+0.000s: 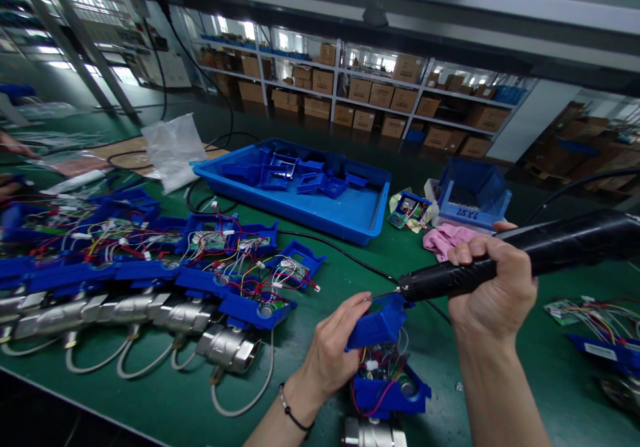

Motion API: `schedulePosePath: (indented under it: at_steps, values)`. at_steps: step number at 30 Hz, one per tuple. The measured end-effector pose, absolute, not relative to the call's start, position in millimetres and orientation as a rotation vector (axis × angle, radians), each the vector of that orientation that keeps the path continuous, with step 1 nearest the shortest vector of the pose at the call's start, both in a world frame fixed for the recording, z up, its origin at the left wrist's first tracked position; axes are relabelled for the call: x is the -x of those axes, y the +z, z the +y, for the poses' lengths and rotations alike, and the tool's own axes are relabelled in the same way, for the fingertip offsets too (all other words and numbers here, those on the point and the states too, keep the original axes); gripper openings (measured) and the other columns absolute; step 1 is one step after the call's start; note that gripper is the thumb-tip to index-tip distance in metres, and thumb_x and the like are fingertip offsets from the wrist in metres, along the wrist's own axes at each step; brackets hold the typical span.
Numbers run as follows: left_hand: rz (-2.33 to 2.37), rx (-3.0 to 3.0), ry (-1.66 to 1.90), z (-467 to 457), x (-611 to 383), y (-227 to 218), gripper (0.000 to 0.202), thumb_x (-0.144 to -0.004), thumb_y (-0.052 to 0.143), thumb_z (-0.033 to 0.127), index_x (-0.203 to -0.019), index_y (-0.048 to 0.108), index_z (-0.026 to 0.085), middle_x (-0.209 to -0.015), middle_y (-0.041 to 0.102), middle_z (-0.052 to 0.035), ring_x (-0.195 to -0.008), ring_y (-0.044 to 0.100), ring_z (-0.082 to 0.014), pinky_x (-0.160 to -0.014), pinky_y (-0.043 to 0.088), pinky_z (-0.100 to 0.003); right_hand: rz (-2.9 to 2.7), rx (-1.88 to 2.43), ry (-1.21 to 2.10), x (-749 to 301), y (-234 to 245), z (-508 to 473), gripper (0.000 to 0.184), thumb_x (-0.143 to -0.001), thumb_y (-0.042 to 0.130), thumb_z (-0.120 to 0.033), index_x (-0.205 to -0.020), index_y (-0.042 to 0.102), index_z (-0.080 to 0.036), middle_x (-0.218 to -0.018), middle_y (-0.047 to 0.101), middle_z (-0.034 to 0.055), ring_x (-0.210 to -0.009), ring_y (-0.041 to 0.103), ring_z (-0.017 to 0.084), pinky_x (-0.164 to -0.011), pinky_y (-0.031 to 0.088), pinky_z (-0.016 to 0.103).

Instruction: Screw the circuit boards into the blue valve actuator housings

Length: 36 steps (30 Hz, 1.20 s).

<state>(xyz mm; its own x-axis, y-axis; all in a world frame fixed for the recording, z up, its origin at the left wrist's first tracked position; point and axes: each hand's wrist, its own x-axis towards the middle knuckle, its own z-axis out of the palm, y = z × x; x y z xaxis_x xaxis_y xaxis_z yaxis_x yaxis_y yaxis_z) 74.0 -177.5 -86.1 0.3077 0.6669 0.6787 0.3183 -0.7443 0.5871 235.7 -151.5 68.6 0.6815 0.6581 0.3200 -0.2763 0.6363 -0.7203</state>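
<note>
Got the right hand (493,280) wrapped round a chunky black cylindrical screwdriver (435,283), forearm (500,393) angled up, with its thin metal bit (385,294) aimed at the left hand (333,350). Holding a ribbed blue plastic cover (377,327) in that left one, fingers (354,307) curved, just above a wire-stuffed blue plastic housing (417,398) and shiny silver metal fitting (375,433).
</note>
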Motion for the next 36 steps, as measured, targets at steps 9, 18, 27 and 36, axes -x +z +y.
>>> schedulePosePath:
  at_steps: [9,18,27,36]
  values:
    - [0.867,-2.214,1.386,-176.5,-74.2,-87.7,0.054,-0.074,0.047,-0.002,-0.125,0.049,0.016,-0.133,0.054,-0.0137,-0.121,0.054,-0.0208,-0.098,0.051,-0.038,-0.621,0.681,0.571,-234.8,67.4,-151.1,0.024,-0.063,0.061,-0.015,-0.085,0.052,-0.018,-0.054,0.045,-0.0073,-0.046,0.042,0.007,-0.044,0.035,0.019]
    - [1.072,-1.849,1.293,-177.2,-82.6,-89.1,0.032,-0.084,0.052,0.016,-0.116,0.057,0.016,-0.112,0.068,-0.0091,-0.099,0.065,-0.0188,-0.087,0.053,-0.030,-0.560,0.613,0.422,-243.9,78.0,-152.6,0.026,-0.062,0.056,-0.018,-0.088,0.053,-0.018,-0.050,0.044,-0.0085,-0.044,0.038,0.006,-0.045,0.035,0.019]
    - [1.181,-1.104,1.079,-165.8,-91.6,-95.6,0.026,-0.075,0.062,0.037,-0.082,0.065,0.012,-0.078,0.069,-0.0045,-0.073,0.062,-0.0183,-0.067,0.049,-0.027,-0.685,0.641,0.354,-230.7,66.9,-181.2,0.028,-0.063,0.051,-0.015,-0.091,0.052,-0.020,-0.050,0.044,-0.0093,-0.040,0.038,0.006,-0.041,0.033,0.021]
    - [1.177,-1.095,1.022,-164.5,-90.1,-94.1,0.033,-0.071,0.065,0.040,-0.087,0.066,0.012,-0.080,0.070,-0.0038,-0.074,0.060,-0.0190,-0.069,0.046,-0.027,-0.820,0.630,0.436,-204.7,34.0,-172.5,0.023,-0.073,0.058,-0.015,-0.094,0.050,-0.020,-0.055,0.049,-0.0085,-0.042,0.047,0.008,-0.043,0.041,0.024]
